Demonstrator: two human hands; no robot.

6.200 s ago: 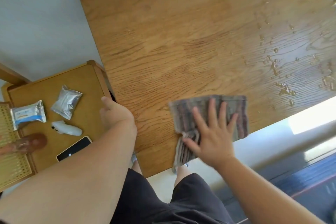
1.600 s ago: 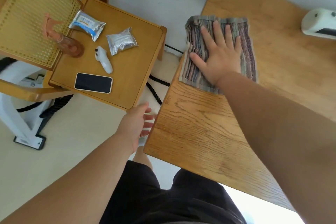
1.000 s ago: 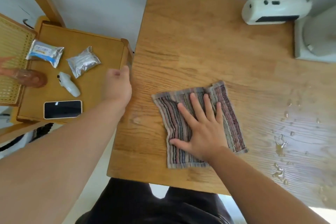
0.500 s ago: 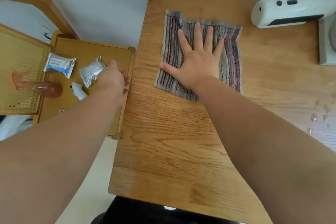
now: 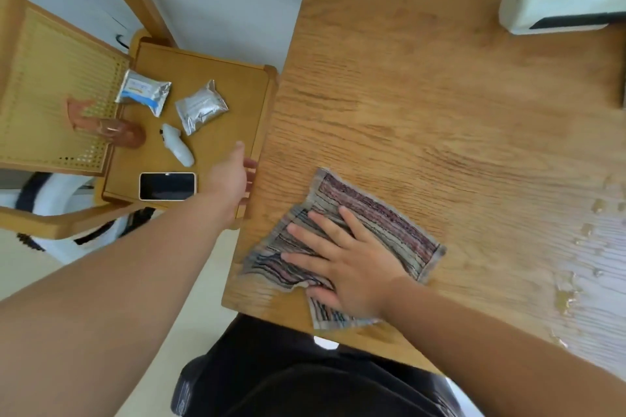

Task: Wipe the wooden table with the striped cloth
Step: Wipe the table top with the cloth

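The striped cloth (image 5: 379, 223) lies rumpled near the front left corner of the wooden table (image 5: 423, 105). My right hand (image 5: 345, 261) presses flat on it with fingers spread and straight, pointing left. My left hand (image 5: 233, 176) hovers by the table's left edge, over the rim of the side tray, fingers loosely extended and holding nothing. Water droplets (image 5: 589, 230) sit on the table at the right.
A low wooden tray table (image 5: 210, 64) at the left carries two foil packets (image 5: 200, 107), a white remote (image 5: 178, 149), a phone (image 5: 167, 186) and a brown spray bottle (image 5: 115, 130). A white device (image 5: 555, 7) lies at the table's back right. A cane chair (image 5: 50, 88) stands far left.
My right hand has dragged the cloth from the table's far left area back toward the near edge, and the cloth has bunched up. My left hand stays by the tray's rim.
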